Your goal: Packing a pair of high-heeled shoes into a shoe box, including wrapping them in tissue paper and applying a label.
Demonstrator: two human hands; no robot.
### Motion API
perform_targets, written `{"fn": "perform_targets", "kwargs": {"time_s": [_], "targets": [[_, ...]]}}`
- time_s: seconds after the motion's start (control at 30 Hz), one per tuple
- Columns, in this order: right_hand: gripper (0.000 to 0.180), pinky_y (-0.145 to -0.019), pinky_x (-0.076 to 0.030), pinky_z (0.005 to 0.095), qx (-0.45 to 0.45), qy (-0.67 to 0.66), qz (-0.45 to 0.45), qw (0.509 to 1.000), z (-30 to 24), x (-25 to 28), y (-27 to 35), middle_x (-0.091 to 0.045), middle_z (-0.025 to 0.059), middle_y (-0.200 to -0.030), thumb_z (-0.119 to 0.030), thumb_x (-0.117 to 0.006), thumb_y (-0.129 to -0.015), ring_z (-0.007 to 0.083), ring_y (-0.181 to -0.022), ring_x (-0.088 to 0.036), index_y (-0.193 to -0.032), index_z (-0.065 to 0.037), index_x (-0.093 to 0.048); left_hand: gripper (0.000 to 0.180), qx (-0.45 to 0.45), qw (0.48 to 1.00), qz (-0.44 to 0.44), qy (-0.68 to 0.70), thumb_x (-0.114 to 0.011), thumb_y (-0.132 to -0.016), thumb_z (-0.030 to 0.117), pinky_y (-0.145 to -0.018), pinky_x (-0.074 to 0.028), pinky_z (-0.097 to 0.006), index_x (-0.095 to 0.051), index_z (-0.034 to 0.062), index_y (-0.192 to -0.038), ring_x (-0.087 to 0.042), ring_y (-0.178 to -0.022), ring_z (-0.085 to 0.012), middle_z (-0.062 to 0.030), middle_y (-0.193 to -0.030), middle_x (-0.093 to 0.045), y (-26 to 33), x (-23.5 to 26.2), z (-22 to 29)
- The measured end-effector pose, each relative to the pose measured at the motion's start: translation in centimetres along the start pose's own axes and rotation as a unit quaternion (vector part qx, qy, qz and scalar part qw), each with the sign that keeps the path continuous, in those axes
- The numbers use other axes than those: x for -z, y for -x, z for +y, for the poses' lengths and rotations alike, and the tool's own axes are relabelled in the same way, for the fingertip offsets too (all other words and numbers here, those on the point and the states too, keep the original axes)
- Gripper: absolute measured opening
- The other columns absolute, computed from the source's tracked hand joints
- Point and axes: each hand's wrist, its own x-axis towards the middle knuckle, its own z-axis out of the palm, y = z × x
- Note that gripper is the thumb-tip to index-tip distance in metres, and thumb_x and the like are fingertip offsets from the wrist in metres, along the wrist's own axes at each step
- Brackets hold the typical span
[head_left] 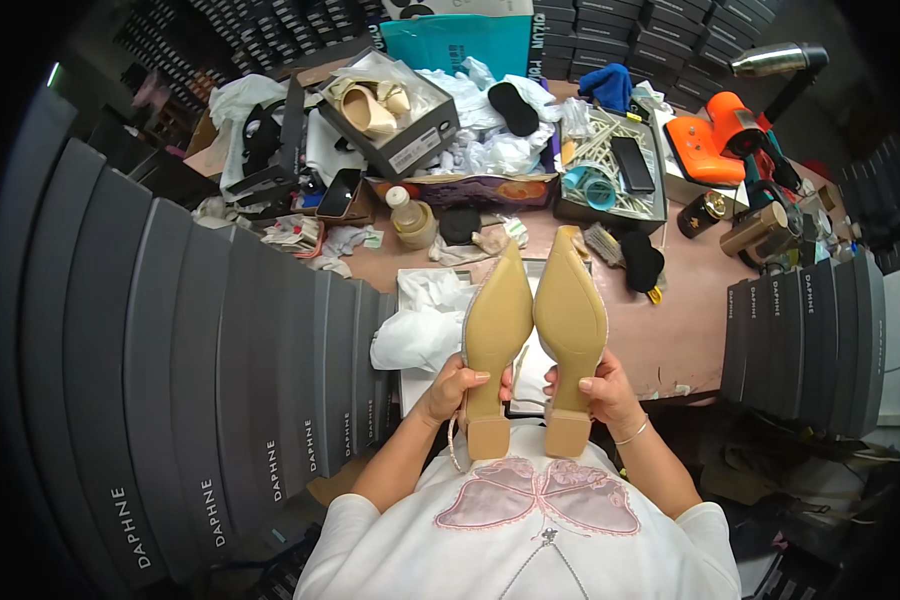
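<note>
left shoe (500, 310) and right shoe (570, 310), tan soles up, toes pointing away, held over the near side of the desk (670, 340): left grip (453, 390) closed round the first, right grip (612, 396) closed round the second. both taken at the narrow waist, seemingly to leave soles and block heels (488, 438) exposed side by side. crumpled white paper (420, 338) beyond the left grip; dark grey boxes (200, 380) stood at either side, apparently for easy reach

Two hands (457, 389) (612, 392), two held shoes (498, 310) (573, 310), one white-capped bottle (414, 222), one teal tape roll (599, 189), one blue cloth (608, 86), one necklace (549, 537), one bracelet (632, 436).
</note>
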Motion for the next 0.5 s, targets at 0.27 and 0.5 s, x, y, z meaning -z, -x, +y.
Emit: {"fn": "perform_targets", "kwargs": {"time_s": [0.27, 0.5], "targets": [[0.046, -0.090, -0.053, 0.0505, -0.002, -0.125, 0.000, 0.992, 1.9, 0.4, 1.3, -0.062, 0.0231, -0.113, -0.007, -0.063, -0.083, 0.0346, -0.102, -0.064, -0.127, -0.003, -0.050, 0.038, -0.002, 1.000, 0.005, 0.020, -0.051, -0.078, 0.025, -0.075, -0.052, -0.032, -0.058, -0.0043, -0.101, -0.062, -0.083, -0.0186, -0.0120, -0.093, -0.061, -0.6, -1.0, -1.5], [0.050, -0.091, -0.052, 0.0422, -0.025, 0.095, 0.106, 0.990, 2.7, 3.3, 0.3, -0.061, 0.0191, -0.114, -0.011, -0.062, -0.088, 0.0274, -0.105, -0.061, -0.133, 0.000, -0.044, 0.041, 0.066, 0.995, 0.064, -0.027, -0.044, -0.094, 0.035, -0.066, -0.053, -0.030, -0.060, -0.0024, -0.096, -0.063, -0.073, -0.0160, -0.0111, -0.087, -0.063, -1.0, -0.6, -1.4]]}}
